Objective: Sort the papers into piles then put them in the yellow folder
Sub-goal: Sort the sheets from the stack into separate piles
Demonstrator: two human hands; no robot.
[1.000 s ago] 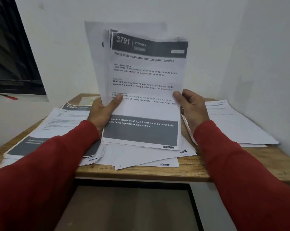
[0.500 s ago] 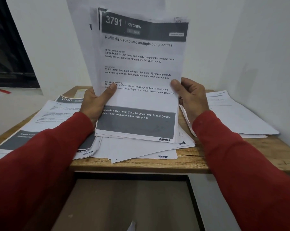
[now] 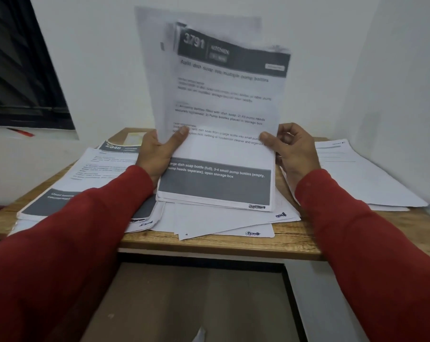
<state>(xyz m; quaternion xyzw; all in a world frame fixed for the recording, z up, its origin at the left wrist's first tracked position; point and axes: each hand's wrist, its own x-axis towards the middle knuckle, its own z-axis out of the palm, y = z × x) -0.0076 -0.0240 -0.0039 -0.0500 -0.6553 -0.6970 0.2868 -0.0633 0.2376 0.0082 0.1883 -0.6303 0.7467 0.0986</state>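
Observation:
I hold a sheaf of printed papers (image 3: 221, 114) upright over the table's middle; its front sheet is headed "3791 KITCHEN". My left hand (image 3: 159, 154) grips the sheaf's left edge, thumb on the front sheet. My right hand (image 3: 293, 149) pinches the right edge, thumb in front. Under the sheaf lie loose white sheets (image 3: 224, 223) fanned out near the front edge. A pile of printed papers (image 3: 85, 178) lies at the left, another pile (image 3: 357, 176) at the right. A bit of something pale yellow (image 3: 135, 138), perhaps the folder, shows at the back under the left pile.
The small wooden table (image 3: 295, 240) stands in a white corner, wall close on the right. A dark shuttered window (image 3: 19, 70) is at the left, with a red pen (image 3: 21, 132) on its sill. Floor shows below the table's front edge.
The sheaf's top has swung and now looks blurred with motion. Both hands keep the same hold on its edges. The view has shifted slightly.

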